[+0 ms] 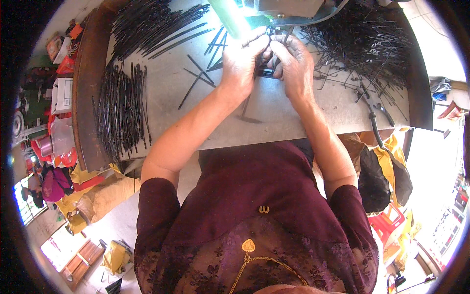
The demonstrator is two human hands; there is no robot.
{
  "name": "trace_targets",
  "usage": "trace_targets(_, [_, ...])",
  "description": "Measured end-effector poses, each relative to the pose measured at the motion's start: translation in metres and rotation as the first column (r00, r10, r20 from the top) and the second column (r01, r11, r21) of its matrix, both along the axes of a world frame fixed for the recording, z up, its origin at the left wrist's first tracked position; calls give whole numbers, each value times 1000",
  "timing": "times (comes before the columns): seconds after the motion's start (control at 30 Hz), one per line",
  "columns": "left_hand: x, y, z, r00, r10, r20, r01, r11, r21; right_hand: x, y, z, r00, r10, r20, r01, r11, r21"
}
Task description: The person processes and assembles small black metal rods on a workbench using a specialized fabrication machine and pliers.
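My left hand (239,64) and my right hand (297,66) meet at the far middle of the table, under a bright light. The right thumb and fingers are closed in a pinch on a thin black rod (289,34). My left hand's fingers are also closed, with a dark rod (257,67) running down beside its palm. Glare and the fingers hide the rods' ends. Left of the left hand, a few loose black rods (197,76) lie crossed on the pale tabletop (196,130).
Neat bundles of black rods (125,105) line the left side. A tangled pile of bent rods (364,46) covers the far right. A pale green tube (227,17) slants down near my hands. A raised rusty edge (88,93) bounds the table's left; a hand tool (384,115) lies front right.
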State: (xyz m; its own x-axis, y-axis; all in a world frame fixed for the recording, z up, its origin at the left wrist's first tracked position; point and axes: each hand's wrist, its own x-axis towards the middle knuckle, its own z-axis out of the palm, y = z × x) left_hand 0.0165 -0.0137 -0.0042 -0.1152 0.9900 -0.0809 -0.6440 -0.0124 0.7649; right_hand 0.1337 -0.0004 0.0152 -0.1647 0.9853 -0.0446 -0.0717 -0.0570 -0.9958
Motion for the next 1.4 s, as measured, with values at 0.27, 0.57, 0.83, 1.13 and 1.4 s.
trace_targets(0.27, [4, -6, 6, 997, 58, 46, -57, 998, -24, 0, 1, 4, 988, -22, 155, 13, 998, 57])
trace_targets(0.57, [9, -3, 2, 993, 106, 43, -104, 994, -45, -1, 5, -5, 992, -36, 118, 27, 997, 72])
trace_targets(0.83, [-3, -3, -4, 997, -72, 20, 71, 997, 15, 1, 1, 1, 994, -7, 110, 0, 998, 61])
trace_targets(1.13, [-4, -4, 0, 997, -76, 9, 76, 997, 15, 1, 0, 5, 996, -11, 89, 6, 999, 52])
trace_targets(1.4, [0, -2, 4, 999, 26, -29, -27, 999, -31, 1, 2, 0, 987, -10, 159, -1, 997, 72])
